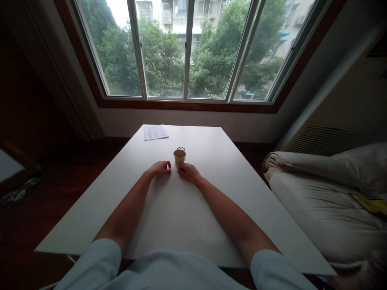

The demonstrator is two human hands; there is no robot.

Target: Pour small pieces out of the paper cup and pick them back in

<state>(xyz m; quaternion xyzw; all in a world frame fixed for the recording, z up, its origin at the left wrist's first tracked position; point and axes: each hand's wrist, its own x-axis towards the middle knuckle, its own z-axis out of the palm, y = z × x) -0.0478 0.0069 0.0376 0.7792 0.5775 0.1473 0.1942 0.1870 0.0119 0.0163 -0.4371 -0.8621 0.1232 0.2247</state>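
Note:
A small tan paper cup (179, 156) stands upright on the white table (121, 193), just beyond both hands. My left hand (160, 168) rests on the table a little left of the cup, fingers curled in, with nothing visible in them. My right hand (188, 172) lies just below and right of the cup, its fingers bent and pointing toward the cup's base, close to it or touching it. A small dark object (180, 148) lies right behind the cup.
A printed sheet of paper (155, 132) lies at the table's far left edge. A bed with pale bedding (326, 201) is close on the right. Large windows (187, 48) fill the wall ahead. Dark wooden floor and cables (15, 195) are to the left.

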